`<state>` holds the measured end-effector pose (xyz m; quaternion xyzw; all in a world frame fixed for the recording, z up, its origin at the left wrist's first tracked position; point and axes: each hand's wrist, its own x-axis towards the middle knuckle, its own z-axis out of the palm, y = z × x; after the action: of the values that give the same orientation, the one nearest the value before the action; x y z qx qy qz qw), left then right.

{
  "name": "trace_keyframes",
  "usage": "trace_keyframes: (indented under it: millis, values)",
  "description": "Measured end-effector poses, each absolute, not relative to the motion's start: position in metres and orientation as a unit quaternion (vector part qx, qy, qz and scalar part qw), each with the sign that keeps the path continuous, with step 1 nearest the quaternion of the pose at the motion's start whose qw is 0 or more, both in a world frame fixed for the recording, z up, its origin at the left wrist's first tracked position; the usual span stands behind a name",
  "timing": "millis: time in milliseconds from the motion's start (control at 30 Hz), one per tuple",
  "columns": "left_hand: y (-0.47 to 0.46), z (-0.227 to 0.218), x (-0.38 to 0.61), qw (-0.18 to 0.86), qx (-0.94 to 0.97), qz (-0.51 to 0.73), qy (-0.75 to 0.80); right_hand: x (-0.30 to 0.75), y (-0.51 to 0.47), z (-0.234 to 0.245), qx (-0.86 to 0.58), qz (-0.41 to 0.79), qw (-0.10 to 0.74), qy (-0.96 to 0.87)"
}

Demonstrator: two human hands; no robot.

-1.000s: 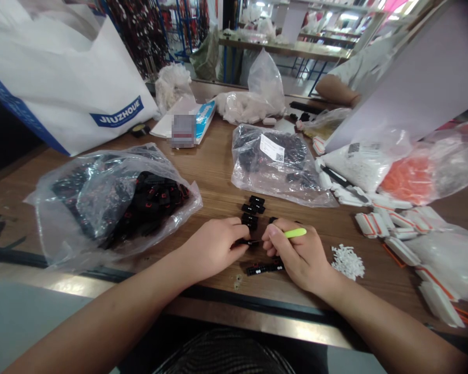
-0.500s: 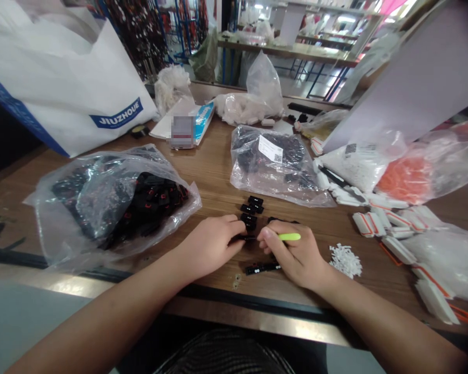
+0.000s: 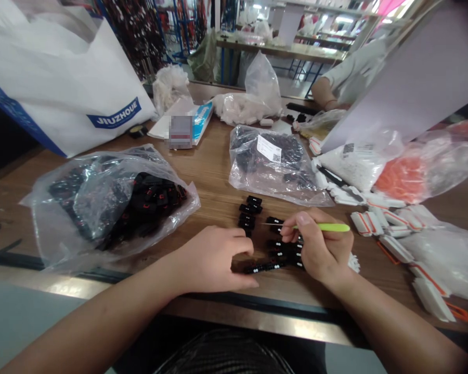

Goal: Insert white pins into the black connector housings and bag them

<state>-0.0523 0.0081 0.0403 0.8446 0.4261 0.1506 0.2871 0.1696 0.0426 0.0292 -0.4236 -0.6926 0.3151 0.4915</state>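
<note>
In my right hand (image 3: 322, 249) is a thin pick with a yellow-green handle (image 3: 337, 227), its fine tip pointing left over the wood. Beneath and beside that hand lie black connector housings with white dots (image 3: 277, 244). My left hand (image 3: 212, 259) is open, thumb and fingers apart around the left end of a row of black housings (image 3: 267, 266); no grip on it shows. Just beyond the left fingertips stands a small group of black housings (image 3: 246, 221). A pile of tiny white pieces (image 3: 353, 263) is partly hidden behind my right hand.
An open clear bag of black housings (image 3: 152, 197) lies left, a sealed labelled bag (image 3: 269, 149) ahead. White pieces with orange strips (image 3: 366, 223) and an orange-filled bag (image 3: 400, 179) crowd the right. Another person's arm (image 3: 323, 93) shows behind a panel (image 3: 405, 78).
My right hand has moved right with the pick, away from my left. The left hand has opened and come slightly nearer me; the black piece between the hands is no longer there. Another person's arm has appeared.
</note>
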Motion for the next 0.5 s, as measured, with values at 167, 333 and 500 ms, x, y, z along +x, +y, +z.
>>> trace_keyframes:
  millis: [167,333,500]
  values:
    - [0.007,0.029,-0.047,0.252,0.871,0.11,0.408,0.17,0.042,0.029,-0.409,0.317,0.49,-0.702]
    - [0.008,0.026,-0.049,0.216,0.869,0.106,0.432,0.17,0.042,0.034,-0.401,0.358,0.441,-0.719]
    - [0.01,0.029,-0.053,0.199,0.849,0.098,0.479,0.168,0.039,0.036,-0.372,0.413,0.34,-0.759]
